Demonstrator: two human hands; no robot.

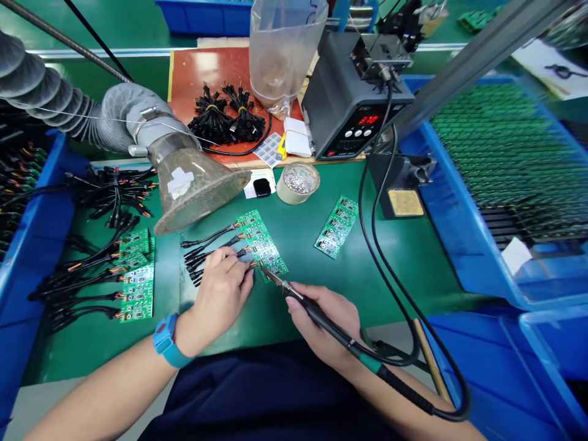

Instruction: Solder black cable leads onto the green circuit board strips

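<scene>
In my right hand [324,318] is a soldering iron [316,313], its tip at the lower end of a green circuit board [261,242]. Several black cables [214,242] run leftward from that board's left edge. The fingers of my left hand [225,282] are closed around a cable near the lowest joint. A blue band [169,343] circles my left wrist. A second board strip [337,226], without cables, lies to the right. Farther left are boards with cables attached [138,288].
A fume hose nozzle [197,177] hangs over the left side. Behind the boards stand a cup of solder bits [298,182] and a soldering station [353,104]. The iron's cord [386,245] loops at right, near an iron stand [399,184] and a blue bin of boards [459,257].
</scene>
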